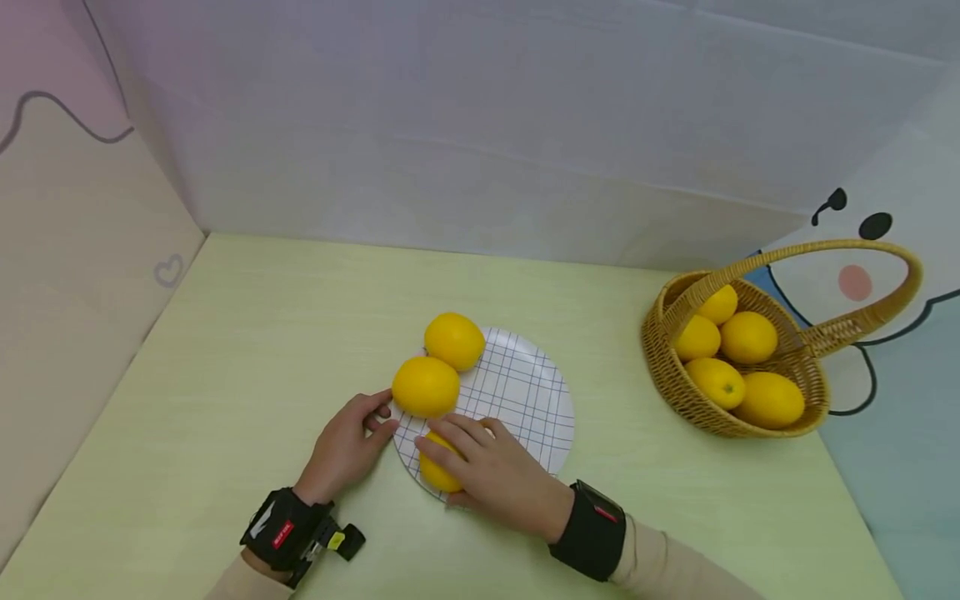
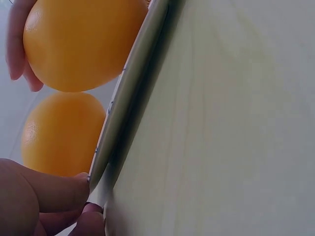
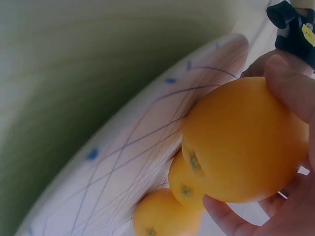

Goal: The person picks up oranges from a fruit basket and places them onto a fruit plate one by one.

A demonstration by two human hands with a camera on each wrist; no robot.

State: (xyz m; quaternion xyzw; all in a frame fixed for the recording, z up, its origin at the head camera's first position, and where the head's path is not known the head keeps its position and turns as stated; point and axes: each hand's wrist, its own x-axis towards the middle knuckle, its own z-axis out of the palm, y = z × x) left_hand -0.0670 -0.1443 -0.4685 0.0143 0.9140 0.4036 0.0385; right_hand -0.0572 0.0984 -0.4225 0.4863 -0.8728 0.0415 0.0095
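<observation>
A round white plate [image 1: 528, 396] with a dark grid pattern lies on the table. My left hand [image 1: 347, 443] pinches its left rim, thumb on top and fingertips below, as the left wrist view shows. Fingers of my right hand [image 1: 504, 477] curl round an orange [image 1: 437, 468] at the near left part of the plate. In the right wrist view that orange [image 3: 246, 140] shows its green stem end, with the thumb over its side. Two more oranges stand along the plate's left side, a middle orange [image 1: 425, 387] and a farther orange [image 1: 453, 341].
To the right stands a wicker basket [image 1: 663, 379] with a tall arched handle [image 1: 817, 247]. Several oranges [image 1: 748, 337] lie in it. A pale wall [image 1: 480, 133] rises behind the light wooden table [image 1: 262, 333], and a patterned panel [image 1: 67, 275] borders the left side.
</observation>
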